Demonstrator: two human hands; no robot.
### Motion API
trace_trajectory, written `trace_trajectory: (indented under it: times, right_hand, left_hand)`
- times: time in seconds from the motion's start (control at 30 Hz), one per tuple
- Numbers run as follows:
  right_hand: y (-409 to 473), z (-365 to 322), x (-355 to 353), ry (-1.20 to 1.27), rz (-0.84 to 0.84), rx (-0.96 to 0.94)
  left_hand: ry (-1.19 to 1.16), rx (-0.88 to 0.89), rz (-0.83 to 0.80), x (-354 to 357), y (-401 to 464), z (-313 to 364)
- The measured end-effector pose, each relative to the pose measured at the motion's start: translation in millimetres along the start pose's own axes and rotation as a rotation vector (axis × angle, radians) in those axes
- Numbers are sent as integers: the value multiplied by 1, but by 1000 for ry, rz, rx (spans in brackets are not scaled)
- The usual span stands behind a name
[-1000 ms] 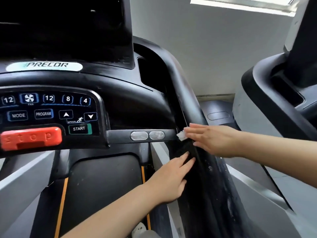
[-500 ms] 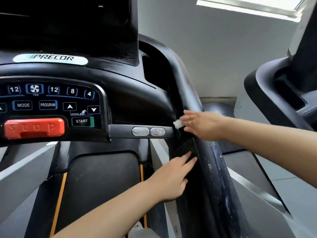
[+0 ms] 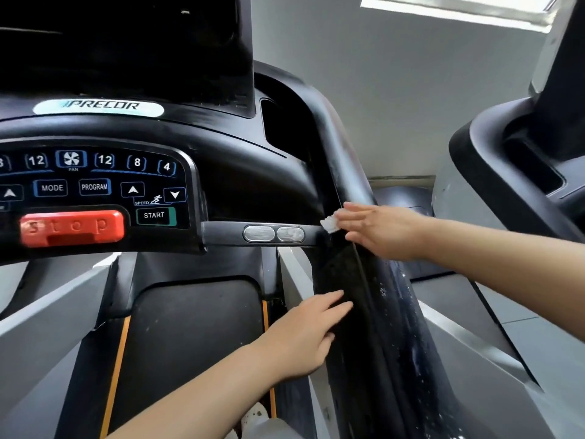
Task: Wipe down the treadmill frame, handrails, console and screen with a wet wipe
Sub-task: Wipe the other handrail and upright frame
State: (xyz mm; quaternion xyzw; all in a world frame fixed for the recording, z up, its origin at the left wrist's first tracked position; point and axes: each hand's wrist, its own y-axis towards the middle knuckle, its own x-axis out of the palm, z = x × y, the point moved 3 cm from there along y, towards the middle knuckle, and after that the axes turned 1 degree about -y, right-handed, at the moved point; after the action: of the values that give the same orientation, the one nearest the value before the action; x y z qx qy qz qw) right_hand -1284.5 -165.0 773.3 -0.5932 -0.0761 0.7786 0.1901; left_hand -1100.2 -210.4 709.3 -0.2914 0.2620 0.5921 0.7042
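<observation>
At abt 3 o'clock of the black console w/ blue-ringed buttons (image 3: 95, 182), the right hand (image 3: 384, 231) presses a small crumpled white wet wipe (image 3: 330, 224) onto the junction where the short black crossbar w/ two oval silver sensor pads (image 3: 273, 233) meets the thick glossy black right handrail (image 3: 345, 172). Its grip reads as a light pinch: fingers nearly straight, wipe tucked under the fingertips, only its left edge showing. Vs. half a sec ago the wipe has slid back down and a touch inward along the rail, after riding up a moment before, so this looks like a short back-and-forth scrub on one spot, not a long pass. The left hand (image 3: 304, 335), at abt 6 o'clock of the wipe, hasn't shifted; fingers flat and relaxed on the rail's inner face, holding nothing, prob. bracing. Rail below the hands shows pale specks and streaks, so that stretch likely needs more work. Judging by the wipe's spot, the red stop bar (image 3: 72, 228), console and dark screen (image 3: 126, 42) are yet to be done; early-to-mid task, I'd guess.
</observation>
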Motion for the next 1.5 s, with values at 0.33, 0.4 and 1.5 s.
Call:
trace_trajectory:
  times: [0.33,0.4,1.5]
  right_hand:
    - [-108,-35,39,590,-57,-102]
    - [-81,-16,42,582,27,-52]
    - [-168,-71,79,558,343,192]
  left_hand:
    - [156,128,60,-25,29,16]
    - [214,144,52,-32,48,17]
    - [559,309,40,0,57,44]
